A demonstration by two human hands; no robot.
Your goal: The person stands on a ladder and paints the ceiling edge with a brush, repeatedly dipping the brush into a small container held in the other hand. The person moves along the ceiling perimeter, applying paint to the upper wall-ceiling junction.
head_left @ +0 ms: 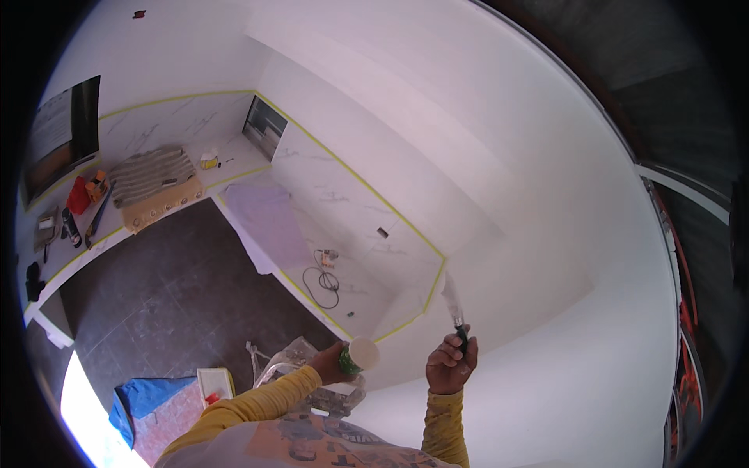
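On the right, my right hand (pixel 451 362) is raised near the white wall, its fingers closed around the dark handle of a paintbrush (pixel 452 303). The whitish head of the brush points up toward the wall, close to the taped corner above the counter; I cannot tell whether it touches. Lower and further left, my left hand (pixel 331 364) grips a green and white cup (pixel 363 354) by its side. The pale round end of the cup faces up, and whether it is paint or a lid cannot be made out.
Yellow tape (pixel 374 201) edges the marbled backsplash. The counter carries a pale cloth (pixel 265 222), a corded device (pixel 326 259), a striped cloth (pixel 152 175) and several tools. Below stand a plastic-covered object (pixel 300 359), a white tray (pixel 216 384) and a blue sheet (pixel 152 398).
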